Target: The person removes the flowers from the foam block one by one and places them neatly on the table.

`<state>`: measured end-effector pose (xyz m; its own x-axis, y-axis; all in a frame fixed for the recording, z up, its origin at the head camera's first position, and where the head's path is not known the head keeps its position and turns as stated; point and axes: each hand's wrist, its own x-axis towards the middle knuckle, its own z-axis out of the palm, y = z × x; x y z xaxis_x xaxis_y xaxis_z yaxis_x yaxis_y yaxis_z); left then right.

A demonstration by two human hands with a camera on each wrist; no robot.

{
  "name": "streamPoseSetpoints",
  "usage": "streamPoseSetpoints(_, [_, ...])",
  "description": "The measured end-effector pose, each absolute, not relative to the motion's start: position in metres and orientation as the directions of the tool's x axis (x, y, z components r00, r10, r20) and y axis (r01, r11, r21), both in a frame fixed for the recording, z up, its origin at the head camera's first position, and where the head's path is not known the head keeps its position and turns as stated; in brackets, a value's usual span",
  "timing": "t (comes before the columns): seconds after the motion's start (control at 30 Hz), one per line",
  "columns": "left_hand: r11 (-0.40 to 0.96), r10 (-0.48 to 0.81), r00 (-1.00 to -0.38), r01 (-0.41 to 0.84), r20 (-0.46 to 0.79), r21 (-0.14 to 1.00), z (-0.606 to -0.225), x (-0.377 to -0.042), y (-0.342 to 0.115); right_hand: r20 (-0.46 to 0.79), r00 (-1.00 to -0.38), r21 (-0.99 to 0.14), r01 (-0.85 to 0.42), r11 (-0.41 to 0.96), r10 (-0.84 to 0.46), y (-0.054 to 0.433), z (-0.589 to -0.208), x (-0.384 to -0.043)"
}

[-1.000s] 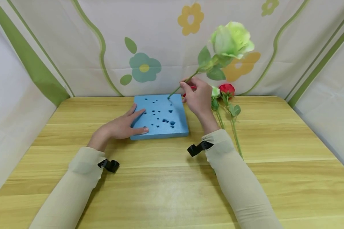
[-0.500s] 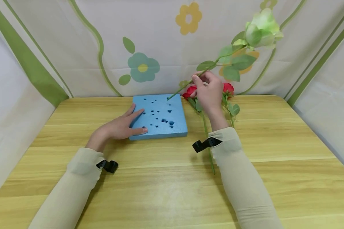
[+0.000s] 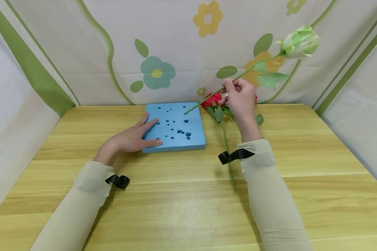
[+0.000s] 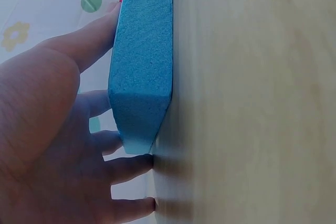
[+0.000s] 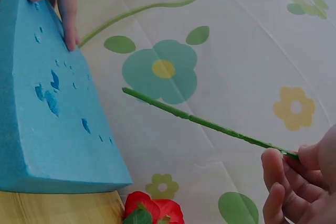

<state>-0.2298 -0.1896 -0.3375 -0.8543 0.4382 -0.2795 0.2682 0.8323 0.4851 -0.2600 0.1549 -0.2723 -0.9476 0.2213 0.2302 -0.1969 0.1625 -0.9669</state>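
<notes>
A blue foam block (image 3: 176,118), its top pitted with several holes, lies on the wooden table. My left hand (image 3: 128,138) rests at its left side, thumb and a finger spread over the top; in the left wrist view other fingertips touch the table beside it. Between thumb and fingers, my right hand (image 3: 242,99) pinches the stem of an artificial pale green rose (image 3: 300,42). The bloom tilts up to the right. The stem's cut end (image 5: 126,91) hangs above the block, apart from it in the right wrist view.
Just right of the block lies a red rose (image 3: 212,100), its stem pointing toward me. Another red bloom and leaves (image 3: 259,119) are mostly hidden behind my right hand. A flower-printed curtain (image 3: 182,52) stands along the table's back edge.
My right hand has moved right with the pale green rose, which now leans lower to the right. The stem tip has lifted off the block. My left hand has stayed in place.
</notes>
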Motion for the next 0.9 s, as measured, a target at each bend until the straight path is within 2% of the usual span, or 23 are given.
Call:
streamPoseSetpoints(0.2, [0.833,0.433,-0.857,0.263,-0.279,0.487,-0.338,-0.23,-0.19,0.162,-0.97,-0.981,-0.138,0.138,0.181,0.163,-0.27,-0.257])
streamPoseSetpoints(0.4, [0.827,0.435,-0.855,0.256,-0.282,0.5,-0.341,-0.229,-0.189,0.147,-0.977,-0.984,-0.127,0.127,0.158,0.17,-0.272,-0.256])
streamPoseSetpoints(0.9, [0.817,0.454,-0.85,0.276,-0.269,0.507,-0.339,-0.228,-0.185,0.024,-0.998,-0.971,-0.011,0.24,0.05,0.192,-0.275,-0.25])
